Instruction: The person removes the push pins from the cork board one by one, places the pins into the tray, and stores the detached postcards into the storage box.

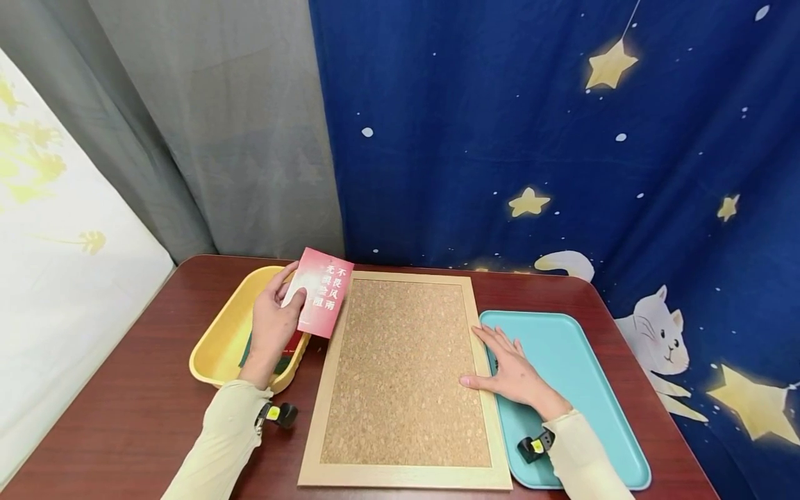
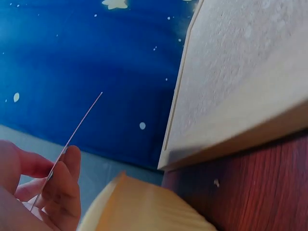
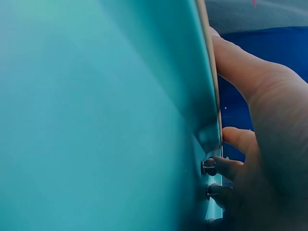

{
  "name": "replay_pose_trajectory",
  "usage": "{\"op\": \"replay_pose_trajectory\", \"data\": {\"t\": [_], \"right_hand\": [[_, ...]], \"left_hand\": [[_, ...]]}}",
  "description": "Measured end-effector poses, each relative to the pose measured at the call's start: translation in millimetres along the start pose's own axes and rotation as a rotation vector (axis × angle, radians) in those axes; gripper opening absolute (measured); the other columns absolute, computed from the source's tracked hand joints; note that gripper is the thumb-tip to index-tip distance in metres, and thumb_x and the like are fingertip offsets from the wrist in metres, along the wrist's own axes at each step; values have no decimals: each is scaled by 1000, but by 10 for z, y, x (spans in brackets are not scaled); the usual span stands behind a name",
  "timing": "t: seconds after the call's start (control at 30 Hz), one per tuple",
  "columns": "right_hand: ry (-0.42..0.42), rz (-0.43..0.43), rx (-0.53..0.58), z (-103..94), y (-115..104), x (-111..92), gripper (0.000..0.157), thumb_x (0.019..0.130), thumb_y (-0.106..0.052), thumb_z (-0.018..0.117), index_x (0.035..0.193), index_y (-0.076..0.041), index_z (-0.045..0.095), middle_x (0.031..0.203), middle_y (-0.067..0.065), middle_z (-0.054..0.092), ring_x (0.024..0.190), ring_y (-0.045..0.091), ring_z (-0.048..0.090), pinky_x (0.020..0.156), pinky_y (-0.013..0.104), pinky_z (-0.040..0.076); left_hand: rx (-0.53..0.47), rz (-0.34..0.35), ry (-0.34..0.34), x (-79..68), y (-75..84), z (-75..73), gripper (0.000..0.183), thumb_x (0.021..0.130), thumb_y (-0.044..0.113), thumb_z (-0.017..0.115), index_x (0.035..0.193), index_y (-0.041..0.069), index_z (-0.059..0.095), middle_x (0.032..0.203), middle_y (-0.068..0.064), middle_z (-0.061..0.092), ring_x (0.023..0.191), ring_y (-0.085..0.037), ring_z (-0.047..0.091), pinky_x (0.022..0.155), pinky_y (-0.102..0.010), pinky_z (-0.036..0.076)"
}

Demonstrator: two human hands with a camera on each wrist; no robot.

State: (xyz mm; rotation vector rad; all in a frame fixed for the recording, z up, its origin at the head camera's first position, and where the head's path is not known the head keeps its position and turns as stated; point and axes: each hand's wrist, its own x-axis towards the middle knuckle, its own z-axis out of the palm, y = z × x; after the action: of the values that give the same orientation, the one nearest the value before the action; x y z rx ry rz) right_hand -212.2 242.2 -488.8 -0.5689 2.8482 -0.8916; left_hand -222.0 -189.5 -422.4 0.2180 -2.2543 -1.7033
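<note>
My left hand (image 1: 270, 323) pinches a pink card (image 1: 326, 295) with white printed characters, thumb in front and fingers behind. It holds the card over the right rim of a yellow basket (image 1: 215, 340); in the left wrist view the card (image 2: 83, 121) appears edge-on. A cork board (image 1: 406, 375) in a pale wooden frame lies in the middle of the table. With fingers spread, my right hand (image 1: 515, 371) rests at the frame's right edge, beside a teal tray (image 1: 559, 340). Small shiny pins (image 3: 209, 167) show by its fingertips at the tray's wall in the right wrist view.
Inside the basket, partly hidden by the left hand, lie red and dark green flat items (image 1: 284, 362). The tray stands right against the board's right side. Behind the dark red table (image 1: 134, 378) hang grey and blue star-patterned curtains (image 1: 450, 139).
</note>
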Motion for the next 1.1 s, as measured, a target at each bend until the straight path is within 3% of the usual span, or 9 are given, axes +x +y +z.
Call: {"op": "replay_pose_trajectory", "data": {"t": [0.17,0.43,0.63,0.87,1.1], "right_hand": [[-6,5,5,-4,5,-5,105,75,-62,76,158,-21,26,165,12,24,154,41,11,119,70,2],[-13,16,4,-16,11,-14,106,74,-63,77,158,-23,26,166,10,23,155,39,11,120,68,1],[-9,15,-3,-5,12,-7,106,74,-63,77,158,-23,26,166,10,24,155,39,11,120,69,2],[-7,10,0,-2,5,-3,105,75,-62,77,158,-21,27,165,12,24,155,41,11,119,69,2],[-3,8,2,-1,10,-6,105,75,-62,76,158,-22,26,165,12,24,154,41,12,119,69,2]], "left_hand": [[-51,-9,41,15,-40,-76,49,97,13,57,144,28,51,116,-18,68,71,1,60,62,-13,50],[-46,-59,85,33,-62,-208,50,98,10,55,145,25,51,133,-17,64,88,5,63,75,-5,51],[30,-118,112,26,-72,-331,47,99,15,53,144,29,52,130,-13,66,87,0,61,73,-7,49],[89,-210,127,28,-104,-502,47,101,22,48,146,35,47,137,-9,62,103,-9,59,78,-11,47],[115,-235,113,25,-145,-556,50,102,20,43,149,34,43,141,-10,59,110,-17,57,78,-14,46]]}}
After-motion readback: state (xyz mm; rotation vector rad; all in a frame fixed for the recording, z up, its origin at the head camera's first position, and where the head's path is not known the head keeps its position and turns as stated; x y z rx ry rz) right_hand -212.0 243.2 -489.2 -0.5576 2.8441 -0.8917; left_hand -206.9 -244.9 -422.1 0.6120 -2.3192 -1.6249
